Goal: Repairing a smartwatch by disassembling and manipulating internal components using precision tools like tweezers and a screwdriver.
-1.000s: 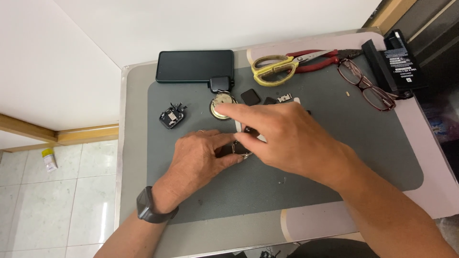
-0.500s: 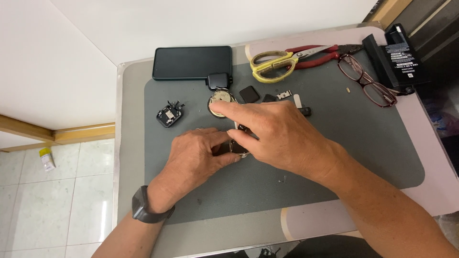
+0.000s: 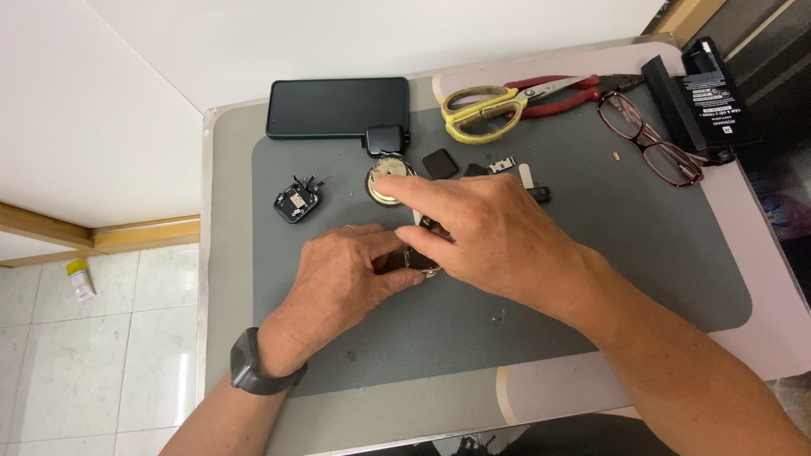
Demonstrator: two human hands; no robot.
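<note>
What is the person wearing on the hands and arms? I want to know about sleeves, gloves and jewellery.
Both arms are bare, with no sleeves and no gloves. The left hand has a dark smartwatch with a black band on its wrist. The right hand wears nothing visible.

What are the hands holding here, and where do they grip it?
Both the left hand and right hand pinch a small dark device between fingertips at its edges, just over the grey mat; fingers hide most of it.

Left hand (image 3: 342,274) and right hand (image 3: 490,232) meet, fingers (image 3: 404,192) curled together, pinching.
</note>
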